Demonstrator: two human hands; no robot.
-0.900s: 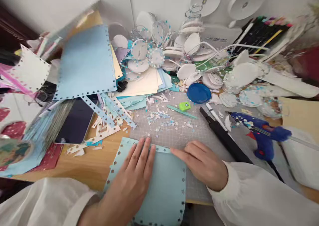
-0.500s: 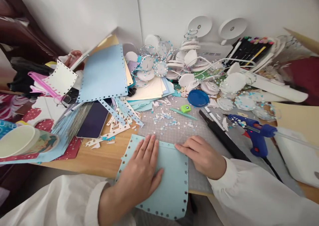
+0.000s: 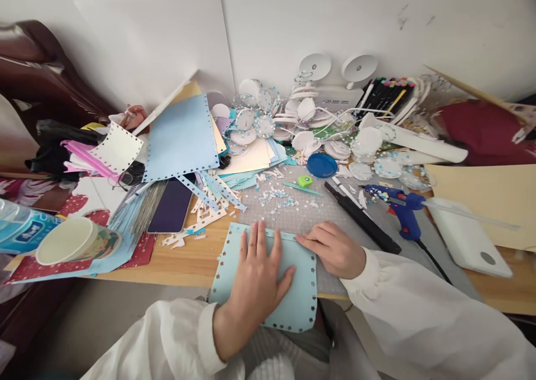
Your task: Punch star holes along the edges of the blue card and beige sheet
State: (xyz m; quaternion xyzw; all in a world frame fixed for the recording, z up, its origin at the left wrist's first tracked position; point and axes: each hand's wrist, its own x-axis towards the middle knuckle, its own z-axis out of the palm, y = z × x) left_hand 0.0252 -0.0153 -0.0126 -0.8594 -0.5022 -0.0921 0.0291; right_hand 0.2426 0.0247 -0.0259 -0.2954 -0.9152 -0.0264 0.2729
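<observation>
A light blue-green sheet (image 3: 293, 285) with star-shaped holes along its edges lies at the table's front edge, its lower part hanging over. My left hand (image 3: 259, 274) rests flat on the sheet, fingers spread and pointing away from me. At the sheet's upper right corner, my right hand (image 3: 333, 248) has its fingers curled, with the index fingertip on a strip along the top edge. Whether the right hand pinches the paper is hard to see. Beyond the hands are small punched bits (image 3: 280, 195) and a green punch (image 3: 305, 181).
A blue glue gun (image 3: 406, 209), a black tool (image 3: 362, 218) and a white device (image 3: 469, 234) lie to the right. Leftward are a phone (image 3: 171, 207), a paper cup (image 3: 77, 240) and a blue sheet (image 3: 182, 139). White discs (image 3: 305, 109) crowd the back.
My left hand has shifted right across the sheet, and its fingers have spread wider. My right hand stays at the upper right corner. The camera view has moved.
</observation>
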